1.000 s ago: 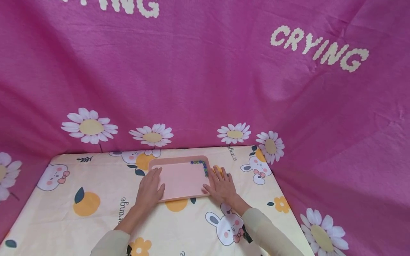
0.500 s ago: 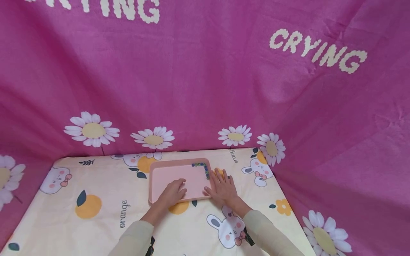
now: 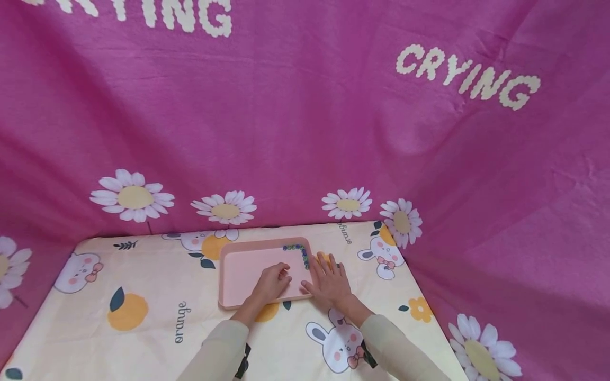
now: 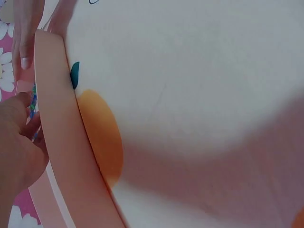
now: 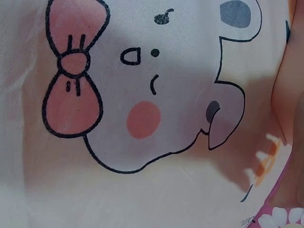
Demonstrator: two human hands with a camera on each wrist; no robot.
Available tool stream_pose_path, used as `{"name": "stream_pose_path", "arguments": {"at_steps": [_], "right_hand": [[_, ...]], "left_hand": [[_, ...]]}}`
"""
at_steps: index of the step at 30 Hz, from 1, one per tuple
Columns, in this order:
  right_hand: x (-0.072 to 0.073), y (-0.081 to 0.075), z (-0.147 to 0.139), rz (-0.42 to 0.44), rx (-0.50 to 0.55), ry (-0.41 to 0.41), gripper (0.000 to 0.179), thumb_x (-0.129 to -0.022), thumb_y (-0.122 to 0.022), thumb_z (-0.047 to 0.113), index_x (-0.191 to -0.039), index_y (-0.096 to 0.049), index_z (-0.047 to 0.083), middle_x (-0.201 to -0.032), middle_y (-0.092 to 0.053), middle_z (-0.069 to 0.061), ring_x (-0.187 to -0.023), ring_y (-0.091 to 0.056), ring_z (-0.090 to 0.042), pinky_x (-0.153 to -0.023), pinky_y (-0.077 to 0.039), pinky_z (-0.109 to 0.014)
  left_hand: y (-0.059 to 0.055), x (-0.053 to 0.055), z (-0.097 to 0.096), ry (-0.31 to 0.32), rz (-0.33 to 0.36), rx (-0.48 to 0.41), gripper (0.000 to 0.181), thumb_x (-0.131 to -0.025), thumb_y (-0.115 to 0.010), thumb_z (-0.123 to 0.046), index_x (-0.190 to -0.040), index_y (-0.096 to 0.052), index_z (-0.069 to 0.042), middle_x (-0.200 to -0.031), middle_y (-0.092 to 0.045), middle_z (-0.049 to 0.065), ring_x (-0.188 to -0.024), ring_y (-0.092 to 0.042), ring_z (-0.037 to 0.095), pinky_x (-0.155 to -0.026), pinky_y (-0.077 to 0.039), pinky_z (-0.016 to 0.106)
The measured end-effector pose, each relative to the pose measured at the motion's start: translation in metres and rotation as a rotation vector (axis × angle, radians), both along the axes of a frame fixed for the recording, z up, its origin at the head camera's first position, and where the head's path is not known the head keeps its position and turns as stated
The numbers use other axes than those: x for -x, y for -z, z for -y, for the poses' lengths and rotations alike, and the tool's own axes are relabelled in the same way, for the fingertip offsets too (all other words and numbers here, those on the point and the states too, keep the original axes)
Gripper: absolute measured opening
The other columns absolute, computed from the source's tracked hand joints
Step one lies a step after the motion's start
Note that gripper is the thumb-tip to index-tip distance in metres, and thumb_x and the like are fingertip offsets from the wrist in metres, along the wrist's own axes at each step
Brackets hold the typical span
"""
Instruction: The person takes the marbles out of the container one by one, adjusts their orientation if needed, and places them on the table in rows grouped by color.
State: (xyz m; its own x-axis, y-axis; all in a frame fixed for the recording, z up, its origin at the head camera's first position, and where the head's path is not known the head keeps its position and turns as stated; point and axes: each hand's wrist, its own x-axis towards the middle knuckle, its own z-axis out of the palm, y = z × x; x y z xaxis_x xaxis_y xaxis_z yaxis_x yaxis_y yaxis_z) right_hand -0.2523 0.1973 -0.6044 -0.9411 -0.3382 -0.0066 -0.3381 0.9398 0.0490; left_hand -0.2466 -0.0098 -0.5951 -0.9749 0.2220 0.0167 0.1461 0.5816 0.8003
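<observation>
A shallow pink tray (image 3: 243, 270) lies on the cloth in the head view. Small round blue and green marbles (image 3: 305, 256) line its far right corner and run down its right side. My left hand (image 3: 271, 282) hovers over the tray floor, fingers loosely bent, a little left of the marbles. Nothing shows in its fingers. My right hand (image 3: 331, 283) rests against the tray's right rim, fingers spread. From the left wrist, the tray's near wall (image 4: 61, 118) partly hides the left fingertips. In the right wrist view only the hand's edge (image 5: 289, 90) appears.
A cream cloth (image 3: 157, 280) printed with rabbits, oranges and flowers covers the table. Purple fabric (image 3: 286, 106) with daisies and lettering hangs behind and at both sides.
My left hand has left the tray's left rim and moved right, over the tray floor toward the marbles. My right hand stays at the right rim.
</observation>
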Motion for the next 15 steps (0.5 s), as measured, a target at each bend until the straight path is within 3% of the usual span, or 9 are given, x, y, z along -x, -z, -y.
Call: {"name": "stream_pose_path", "arguments": {"at_steps": [4, 11, 15], "right_hand": [[-0.003, 0.001, 0.001, -0.02, 0.029, -0.005, 0.084, -0.095, -0.037, 0.07, -0.159, -0.024, 0.018, -0.163, -0.024, -0.009, -0.147, -0.019, -0.04, -0.112, -0.024, -0.063], [-0.005, 0.001, 0.001, 0.027, 0.048, -0.002, 0.085, -0.094, -0.036, 0.071, -0.16, -0.021, 0.02, -0.164, -0.021, -0.009, -0.148, -0.015, -0.041, -0.113, -0.021, -0.064], [-0.001, -0.002, 0.001, 0.016, 0.018, -0.001, 0.085, -0.094, -0.036, 0.071, -0.16, -0.021, 0.02, -0.164, -0.022, -0.009, -0.148, -0.016, -0.041, -0.113, -0.022, -0.064]], "left_hand": [[0.003, 0.002, -0.009, 0.003, 0.029, -0.005, 0.032, -0.095, -0.068, -0.009, -0.125, -0.063, 0.001, -0.098, -0.063, 0.008, -0.088, -0.056, 0.022, -0.087, -0.053, 0.036], [0.006, 0.007, -0.022, -0.022, -0.035, 0.016, 0.027, -0.094, -0.069, -0.006, -0.12, -0.065, 0.002, -0.095, -0.064, 0.008, -0.085, -0.056, 0.021, -0.083, -0.054, 0.034], [0.004, 0.014, -0.03, -0.026, -0.021, -0.017, 0.027, -0.095, -0.067, -0.006, -0.121, -0.065, 0.001, -0.099, -0.065, 0.009, -0.089, -0.057, 0.023, -0.087, -0.053, 0.037]]}}
